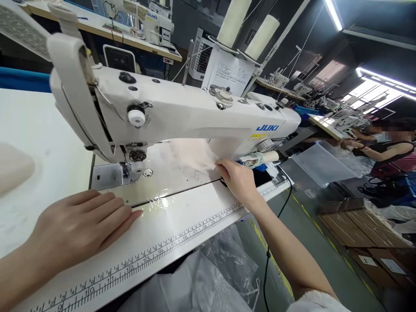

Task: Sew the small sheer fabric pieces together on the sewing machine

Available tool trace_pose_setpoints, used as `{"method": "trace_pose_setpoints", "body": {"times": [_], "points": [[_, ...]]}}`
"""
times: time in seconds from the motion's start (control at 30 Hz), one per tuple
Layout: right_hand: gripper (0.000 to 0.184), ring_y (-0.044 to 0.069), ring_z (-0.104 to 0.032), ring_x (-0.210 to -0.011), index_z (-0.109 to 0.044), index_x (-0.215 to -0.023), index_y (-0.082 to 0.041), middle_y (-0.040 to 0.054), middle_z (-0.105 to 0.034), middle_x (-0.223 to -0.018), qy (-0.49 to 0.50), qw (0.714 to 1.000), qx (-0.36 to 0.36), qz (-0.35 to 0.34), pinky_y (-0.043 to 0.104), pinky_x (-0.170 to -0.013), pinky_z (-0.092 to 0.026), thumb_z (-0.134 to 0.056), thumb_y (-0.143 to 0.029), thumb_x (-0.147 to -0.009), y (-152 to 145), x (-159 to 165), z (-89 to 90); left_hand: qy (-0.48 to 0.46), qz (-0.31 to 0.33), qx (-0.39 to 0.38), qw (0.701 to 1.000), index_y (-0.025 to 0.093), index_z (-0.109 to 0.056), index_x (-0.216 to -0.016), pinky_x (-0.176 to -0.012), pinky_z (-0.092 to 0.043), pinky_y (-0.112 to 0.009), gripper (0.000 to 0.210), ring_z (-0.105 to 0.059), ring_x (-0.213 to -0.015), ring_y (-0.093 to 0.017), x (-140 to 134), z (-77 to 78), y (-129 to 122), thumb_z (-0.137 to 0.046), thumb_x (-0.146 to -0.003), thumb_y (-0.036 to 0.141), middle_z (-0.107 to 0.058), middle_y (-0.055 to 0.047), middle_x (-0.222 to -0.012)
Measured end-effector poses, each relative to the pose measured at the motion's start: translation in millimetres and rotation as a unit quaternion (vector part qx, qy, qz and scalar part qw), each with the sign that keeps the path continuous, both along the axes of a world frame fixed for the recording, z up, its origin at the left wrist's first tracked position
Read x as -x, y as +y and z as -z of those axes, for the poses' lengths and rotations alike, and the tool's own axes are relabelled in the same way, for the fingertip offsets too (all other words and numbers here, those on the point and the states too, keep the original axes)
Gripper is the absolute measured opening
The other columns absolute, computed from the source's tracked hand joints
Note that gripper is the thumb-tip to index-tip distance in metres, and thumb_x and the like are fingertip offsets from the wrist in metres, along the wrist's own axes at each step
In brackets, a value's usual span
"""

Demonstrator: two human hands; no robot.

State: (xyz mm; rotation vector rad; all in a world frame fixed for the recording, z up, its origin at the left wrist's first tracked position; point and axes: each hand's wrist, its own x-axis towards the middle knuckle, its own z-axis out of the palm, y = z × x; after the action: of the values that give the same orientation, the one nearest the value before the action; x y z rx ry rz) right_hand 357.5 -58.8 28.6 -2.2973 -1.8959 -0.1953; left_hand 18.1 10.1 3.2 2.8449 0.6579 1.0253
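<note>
A white JUKI sewing machine [185,112] spans the middle of the head view. My left hand [82,221] lies on the white table, its fingers stretched out below the presser foot [125,171], with nothing in it. Under the machine arm is a piece of thin, pale pink fabric [191,152], bunched and partly hidden behind the arm. At its right edge the fingertips of my right hand [238,180] are closed on the cloth. No fabric shows beneath the presser foot.
A printed ruler [146,258] runs along the front table edge [208,238]. Right of my right hand are a coil of cord [255,160] and a thread cone [270,156]. Thread spools [234,21] stand behind the machine. Another person [390,149] sits far right, past a clear bin [325,162].
</note>
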Motion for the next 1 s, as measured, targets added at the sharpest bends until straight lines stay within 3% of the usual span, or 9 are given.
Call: {"method": "trace_pose_setpoints", "body": {"times": [0.13,0.2,0.37,0.5,0.57,0.63,0.77,0.87,1.0], "points": [[0.03,0.019,-0.068,-0.083,-0.068,-0.108,-0.026,0.0009,-0.074,-0.101,0.017,1.0,-0.024,-0.012,0.025,-0.061,-0.038,-0.047,-0.013,-0.09,5,1,-3.7,0.07,0.029,-0.139,0.987,0.028,-0.066,-0.067,-0.052,-0.053,-0.036,0.026,-0.068,-0.06,-0.02,-6,3.2,-4,-0.051,-0.089,0.028,-0.071,0.004,-0.069],[0.029,0.019,-0.068,-0.081,-0.07,-0.106,-0.024,0.0023,-0.074,-0.098,0.042,0.998,-0.034,-0.032,0.025,-0.063,-0.04,-0.048,-0.015,-0.09,9,1,-7.2,0.09,0.022,-0.14,0.986,0.027,-0.066,-0.069,-0.054,-0.055,-0.036,0.024,-0.068,-0.062,-0.02,-1,10.3,-4,-0.052,-0.089,0.028,-0.071,0.004,-0.07],[0.027,0.017,-0.063,-0.053,-0.073,-0.098,-0.019,-0.0015,-0.064,-0.052,0.186,0.982,-0.01,-0.043,0.027,-0.065,-0.045,-0.046,-0.019,-0.091,21,-2,-16.3,0.113,0.013,-0.139,0.984,0.024,-0.066,-0.071,-0.056,-0.056,-0.037,0.027,-0.069,-0.064,-0.02,8,18.1,-4,-0.049,-0.092,0.028,-0.072,0.003,-0.072],[0.016,0.014,-0.06,-0.046,-0.072,-0.086,-0.018,-0.0033,-0.061,-0.049,0.227,0.97,-0.077,-0.046,0.025,-0.061,-0.046,-0.056,-0.017,-0.084,23,10,-20.1,0.092,0.0,-0.129,0.987,0.024,-0.065,-0.071,-0.06,-0.056,-0.036,0.029,-0.069,-0.065,-0.018,5,12.9,-6,-0.047,-0.094,0.027,-0.072,0.003,-0.074],[0.011,0.013,-0.059,-0.046,-0.07,-0.08,-0.019,-0.0029,-0.063,-0.054,0.273,0.957,-0.06,-0.081,0.024,-0.057,-0.045,-0.06,-0.021,-0.083,19,29,-18.2,0.071,-0.003,-0.11,0.991,0.023,-0.063,-0.069,-0.057,-0.053,-0.035,0.029,-0.067,-0.061,-0.017,2,11.2,-8,-0.048,-0.094,0.026,-0.071,0.004,-0.07],[0.015,0.011,-0.059,-0.045,-0.066,-0.073,-0.02,-0.0025,-0.064,-0.059,0.362,0.922,0.015,-0.138,0.022,-0.052,-0.043,-0.064,-0.03,-0.084,14,56,-12.8,0.057,0.009,-0.065,0.996,0.023,-0.061,-0.068,-0.054,-0.05,-0.032,0.026,-0.064,-0.057,-0.015,-1,11.5,-11,-0.053,-0.093,0.028,-0.068,0.005,-0.066],[0.04,0.009,-0.052,-0.044,-0.047,-0.059,-0.021,-0.0059,-0.052,-0.051,0.526,0.811,0.15,-0.206,0.019,-0.045,-0.037,-0.069,-0.045,-0.083,13,115,2.8,0.029,0.028,0.079,0.996,0.024,-0.058,-0.077,-0.052,-0.044,-0.029,0.027,-0.06,-0.056,-0.014,-2,15.6,-16,-0.062,-0.086,0.049,-0.065,0.004,-0.067],[0.049,0.006,-0.042,-0.041,-0.042,-0.056,-0.021,-0.0071,-0.047,-0.048,0.641,0.733,0.133,-0.186,0.02,-0.042,-0.032,-0.065,-0.055,-0.083,23,145,11.6,-0.005,-0.022,0.2,0.98,0.024,-0.057,-0.083,-0.053,-0.043,-0.027,0.038,-0.06,-0.06,-0.014,-2,16.4,-17,-0.064,-0.079,0.061,-0.066,0.003,-0.074],[0.048,0.005,-0.038,-0.042,-0.046,-0.054,-0.02,-0.0074,-0.045,-0.048,0.684,0.704,0.105,-0.161,0.02,-0.044,-0.031,-0.065,-0.053,-0.083,37,159,17.7,-0.025,-0.066,0.335,0.94,0.023,-0.058,-0.084,-0.057,-0.043,-0.026,0.032,-0.06,-0.066,-0.014,-3,12.1,-16,-0.06,-0.084,0.055,-0.067,0.002,-0.08]]}}
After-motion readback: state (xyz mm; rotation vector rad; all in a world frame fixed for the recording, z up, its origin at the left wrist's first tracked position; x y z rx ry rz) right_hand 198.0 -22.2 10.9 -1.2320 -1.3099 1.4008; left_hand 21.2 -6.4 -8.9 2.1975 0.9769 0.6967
